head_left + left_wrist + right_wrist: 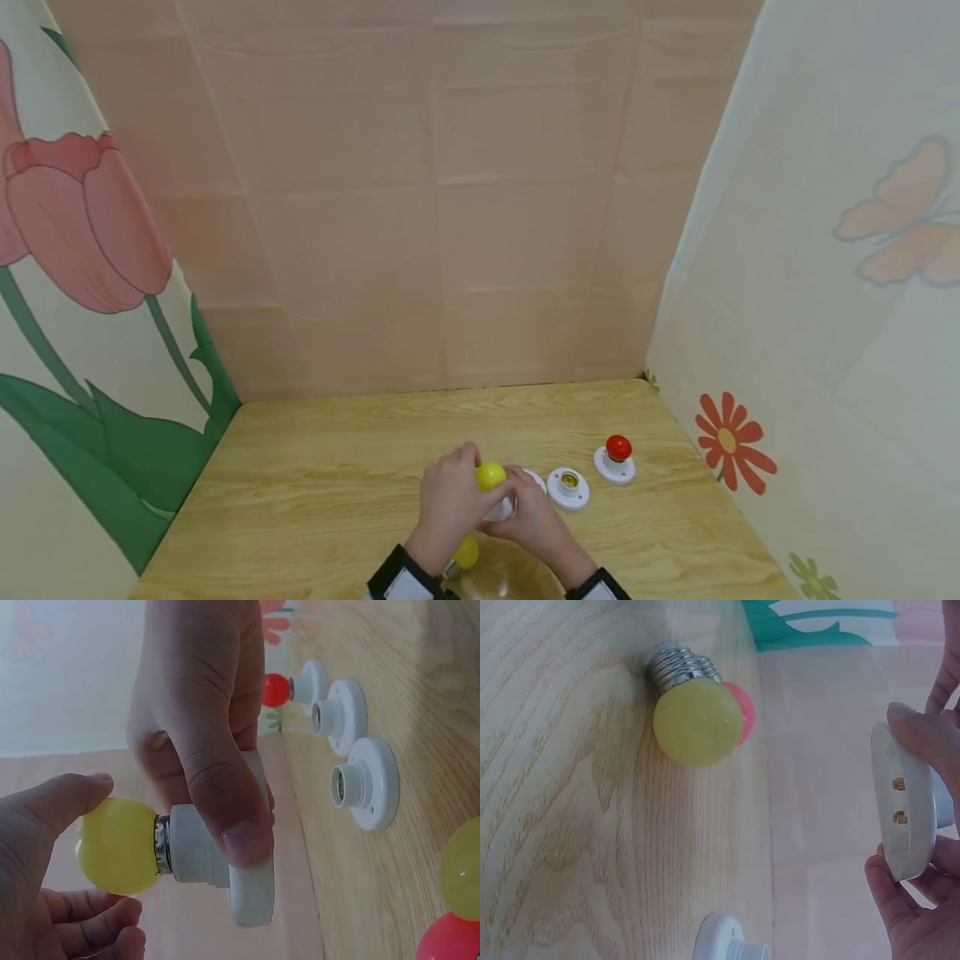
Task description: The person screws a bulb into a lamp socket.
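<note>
My left hand (450,500) pinches a round yellow light bulb (118,846) between thumb and fingers. A white lamp socket (199,844) is in the grip of my right hand (534,518), its thumb across the round base. The bulb's metal collar sits at the socket's mouth, with a strip of metal showing between them. In the right wrist view the underside of the socket base (904,802) faces the camera, two brass contacts visible. Both hands hold these parts above the table. In the head view, the fingers cover much of the socket.
Right of the hands, two white sockets (379,784) (568,489) stand on the wooden table (322,475) with open mouths. Farther right, a red bulb (618,447) sits in another socket. A loose yellow bulb (697,724) and red bulb (742,712) lie near the wrists. Printed sheets form walls.
</note>
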Available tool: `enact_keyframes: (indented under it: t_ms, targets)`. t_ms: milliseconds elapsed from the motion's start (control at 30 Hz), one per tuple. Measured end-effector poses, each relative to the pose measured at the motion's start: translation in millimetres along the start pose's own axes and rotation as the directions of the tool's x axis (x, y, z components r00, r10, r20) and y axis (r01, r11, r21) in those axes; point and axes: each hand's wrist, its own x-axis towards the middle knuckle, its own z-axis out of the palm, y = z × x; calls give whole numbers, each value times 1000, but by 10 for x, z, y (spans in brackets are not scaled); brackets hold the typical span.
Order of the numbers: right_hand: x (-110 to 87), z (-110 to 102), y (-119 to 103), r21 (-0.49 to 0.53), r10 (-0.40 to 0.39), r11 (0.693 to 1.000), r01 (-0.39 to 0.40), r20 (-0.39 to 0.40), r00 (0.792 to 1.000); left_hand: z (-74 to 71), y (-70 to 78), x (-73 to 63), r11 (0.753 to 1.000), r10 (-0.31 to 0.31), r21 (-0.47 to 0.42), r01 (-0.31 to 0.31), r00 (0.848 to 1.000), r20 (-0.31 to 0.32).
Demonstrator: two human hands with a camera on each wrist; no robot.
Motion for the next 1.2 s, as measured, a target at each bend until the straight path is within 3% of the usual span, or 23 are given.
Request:
enact_keyframes:
  t_ms: [367, 500, 767, 1067, 1200]
  targets:
    - [-15, 9, -31, -36, -40, 999, 38, -30, 999, -26, -10, -4, 1000, -2, 7, 2, 1000, 15]
    - [-16, 0, -44, -34, -29, 999, 29, -14, 999, -30, -25, -7, 999, 6, -37, -6, 1000, 17]
    - [-23, 17, -9, -37, -64, 997, 62, -45, 997, -40, -58, 5, 969, -27, -239, 59, 991, 133]
    - [-25, 11, -6, -34, -13, 999, 12, -14, 1000, -115, -25, 13, 963, -8, -261, 61, 980, 199]
    - [-30, 15, 4, -29, -13, 1000, 12, -15, 1000, -105, -16, 21, 961, -28, -262, 89, 974, 227]
